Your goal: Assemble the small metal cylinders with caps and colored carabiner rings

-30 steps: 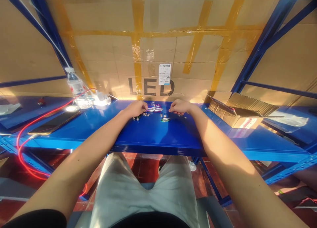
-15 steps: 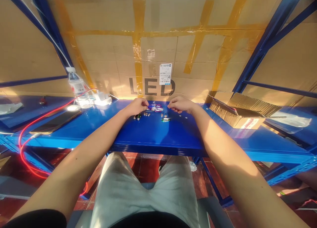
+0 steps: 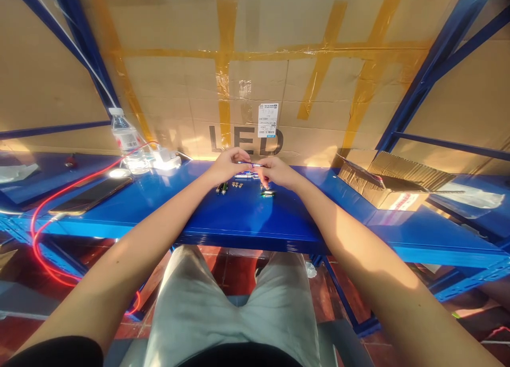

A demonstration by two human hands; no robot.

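Head view, nearest zone: the person's lap in light grey shorts (image 3: 231, 308) sits below the front edge of the blue metal shelf (image 3: 247, 221). Both bare forearms run forward over this shelf and converge at its far middle.

Middle zone, left: a dark flat smartphone (image 3: 90, 197) lies on the shelf, with a red cable (image 3: 43, 210) looping from its near end down past the shelf edge.

Middle zone, centre: small loose metal parts (image 3: 268, 193) lie scattered on the shelf just near of and below the hands, some to the left and some to the right.

Hands: the left hand (image 3: 228, 168) and the right hand (image 3: 278, 172) are raised slightly above the shelf, close together. A thin shiny metal piece (image 3: 252, 165) spans the gap between them. The left grip is pinched on its left end and the right grip is pinched on its right end. Finer detail of the piece is too small to resolve.

Far zone, left: a clear plastic water bottle (image 3: 125, 141) stands upright beside a white plug block (image 3: 164, 161).

Far zone, right: an open brown cardboard box (image 3: 384, 184) rests on the shelf.

Rear: a large taped cardboard panel printed "LED" (image 3: 179, 80) stands behind the shelf and carries a white barcode label (image 3: 268, 120).
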